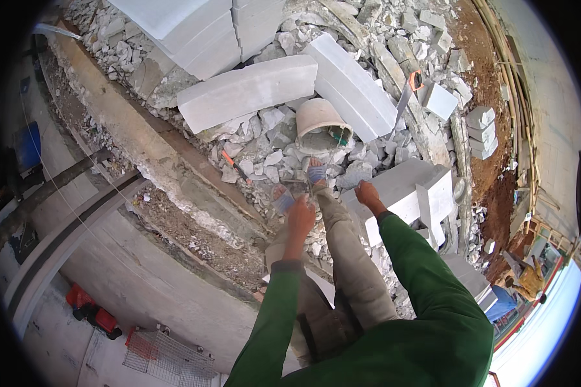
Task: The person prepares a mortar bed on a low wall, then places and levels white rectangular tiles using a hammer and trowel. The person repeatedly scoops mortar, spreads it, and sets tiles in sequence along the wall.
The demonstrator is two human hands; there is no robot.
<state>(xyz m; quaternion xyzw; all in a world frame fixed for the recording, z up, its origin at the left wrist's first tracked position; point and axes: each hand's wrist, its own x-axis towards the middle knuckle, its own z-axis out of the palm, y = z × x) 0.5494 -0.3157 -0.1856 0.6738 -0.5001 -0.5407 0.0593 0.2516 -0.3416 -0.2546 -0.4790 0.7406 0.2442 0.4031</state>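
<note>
My left hand [301, 218] is closed, held above my bent left leg with the rubble below it. Whatever its curled fingers may hold is hidden. To the right, my right hand [369, 194] is also closed, close to the left end of a pale grey block [410, 177]; I cannot tell if it touches the block or holds anything small. Just beyond my sandalled feet, a dusty bucket [317, 114] lies tipped with its mouth toward me and something green inside. A tool with an orange handle [228, 157] lies among the broken pieces left of the bucket.
A handsaw [414, 82] with an orange handle leans by the blocks at the upper right. Long pale blocks [248, 90] lie across the rubble, below a large stack [200, 39]. A rough wall edge [155, 155] runs along the left, with a lower floor beyond. Another person [529, 278] is far right.
</note>
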